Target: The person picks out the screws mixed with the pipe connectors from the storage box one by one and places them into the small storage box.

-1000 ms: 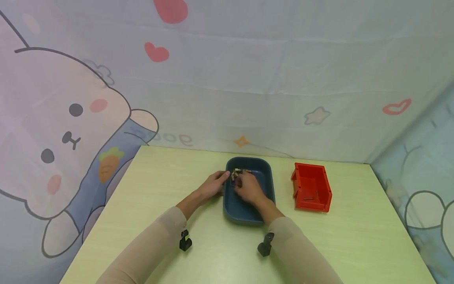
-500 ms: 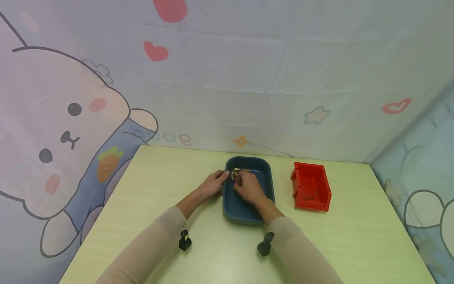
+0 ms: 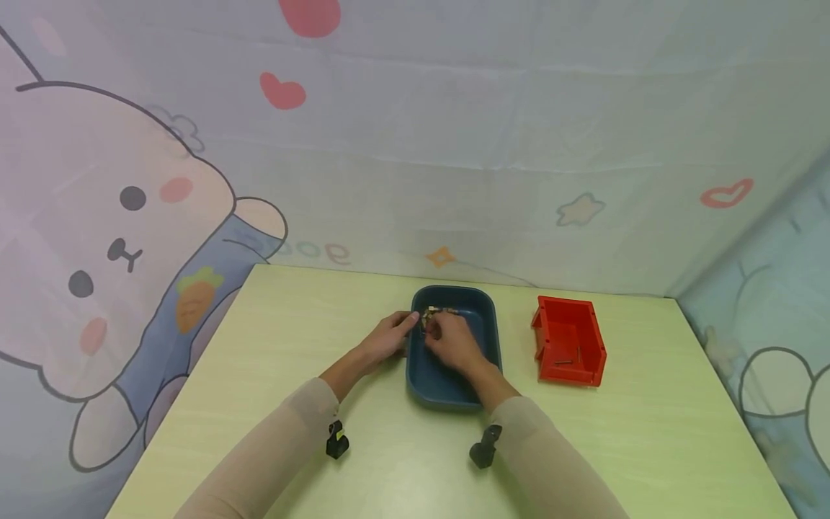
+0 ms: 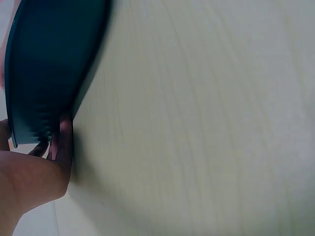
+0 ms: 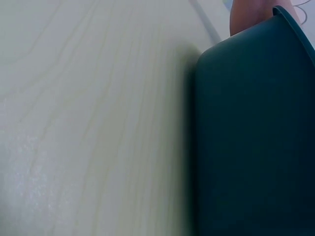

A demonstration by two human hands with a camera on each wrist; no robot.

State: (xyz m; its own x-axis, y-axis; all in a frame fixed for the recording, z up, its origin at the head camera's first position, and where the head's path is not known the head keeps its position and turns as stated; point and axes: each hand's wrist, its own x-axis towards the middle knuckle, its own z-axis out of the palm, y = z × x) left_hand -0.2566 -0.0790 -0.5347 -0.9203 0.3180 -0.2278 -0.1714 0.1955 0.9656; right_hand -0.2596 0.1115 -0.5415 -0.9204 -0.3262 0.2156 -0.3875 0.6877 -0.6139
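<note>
A dark blue tray (image 3: 441, 383) with raised walls stands on the table. My left hand (image 3: 387, 335) grips its left wall, thumb at the rim and fingers against the outside, as the left wrist view also shows at the wall (image 4: 54, 59). My right hand (image 3: 454, 342) reaches down inside the tray, its fingers bent among small brass-coloured metal pieces (image 3: 433, 310) near the far left corner. Whether those fingertips pinch a piece is hidden by the hand. In the right wrist view the tray's outer wall (image 5: 251, 128) covers most of that hand.
To the right of the tray stands a red open-fronted bin (image 3: 563, 328) with a few screws (image 3: 564, 362) lying in it. The pale wood-grain table (image 3: 661, 404) ends at a printed cloth backdrop (image 3: 421, 144) behind and at the sides.
My right hand's fingers have shifted very slightly to the left inside the tray among the metal pieces. The left hand keeps its hold on the tray wall.
</note>
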